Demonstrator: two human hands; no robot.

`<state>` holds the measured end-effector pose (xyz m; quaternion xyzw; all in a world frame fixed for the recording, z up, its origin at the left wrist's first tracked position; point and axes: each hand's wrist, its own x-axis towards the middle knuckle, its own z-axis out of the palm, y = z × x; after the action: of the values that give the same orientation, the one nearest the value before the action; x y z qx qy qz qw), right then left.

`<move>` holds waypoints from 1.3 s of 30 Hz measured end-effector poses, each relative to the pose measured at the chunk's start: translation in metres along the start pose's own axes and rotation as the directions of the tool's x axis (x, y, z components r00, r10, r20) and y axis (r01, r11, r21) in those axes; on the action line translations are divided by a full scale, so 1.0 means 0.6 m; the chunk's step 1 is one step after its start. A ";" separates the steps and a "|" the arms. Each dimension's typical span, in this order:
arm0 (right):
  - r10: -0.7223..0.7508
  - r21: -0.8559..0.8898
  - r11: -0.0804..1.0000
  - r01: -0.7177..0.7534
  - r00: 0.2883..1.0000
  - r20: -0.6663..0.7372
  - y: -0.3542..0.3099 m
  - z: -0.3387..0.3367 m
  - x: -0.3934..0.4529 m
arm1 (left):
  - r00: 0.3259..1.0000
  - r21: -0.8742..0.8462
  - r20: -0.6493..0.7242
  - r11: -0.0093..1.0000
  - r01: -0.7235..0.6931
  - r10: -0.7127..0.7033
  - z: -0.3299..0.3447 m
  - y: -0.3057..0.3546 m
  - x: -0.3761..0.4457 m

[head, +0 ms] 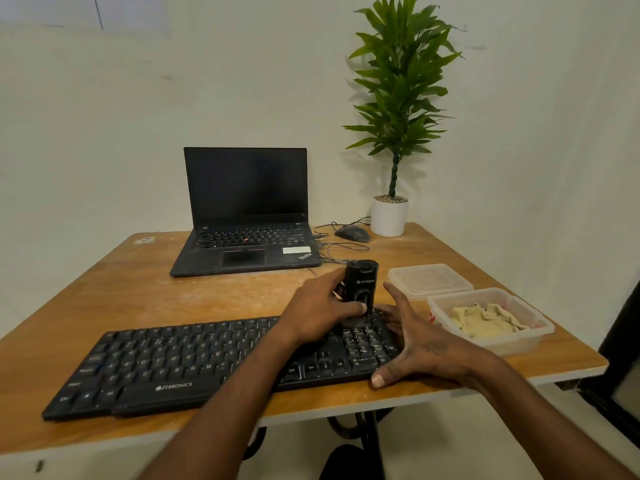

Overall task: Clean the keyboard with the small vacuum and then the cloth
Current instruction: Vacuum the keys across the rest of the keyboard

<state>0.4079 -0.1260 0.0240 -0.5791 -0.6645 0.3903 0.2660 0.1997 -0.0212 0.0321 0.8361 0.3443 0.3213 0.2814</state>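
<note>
A black keyboard point(180, 362) lies along the front of the wooden table point(207, 296). A small black vacuum point(361, 282) stands upright on the keyboard's right end, over the number pad. My left hand point(318, 313) is wrapped around the vacuum, thumb on its front. My right hand point(415, 341) rests with fingers spread on the keyboard's right edge, thumb at the front corner, holding nothing. A beige cloth point(485, 320) lies crumpled in a clear plastic box point(519, 344) to the right.
An open black laptop point(246, 223) sits at the back, with a mouse point(352, 233) and cables beside it. A potted plant point(389, 216) stands at the back right. The box's lid point(429, 280) lies behind the box, near the table's right edge.
</note>
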 end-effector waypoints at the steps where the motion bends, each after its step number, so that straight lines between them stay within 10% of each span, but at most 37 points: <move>1: -0.004 0.003 1.000 0.004 1.000 0.001 -0.002 0.000 -0.001 | 1.000 -0.008 -0.001 1.000 -0.002 0.002 0.008 0.007 0.002; 39: 0.010 -0.016 1.000 -0.010 1.000 -0.015 -0.002 0.003 -0.001 | 0.997 0.012 -0.002 0.997 0.082 -0.082 -0.060 -0.022 -0.061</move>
<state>0.4060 -0.1269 0.0240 -0.5873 -0.6628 0.3820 0.2642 0.1479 -0.0317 0.0331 0.8226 0.3805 0.3081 0.2890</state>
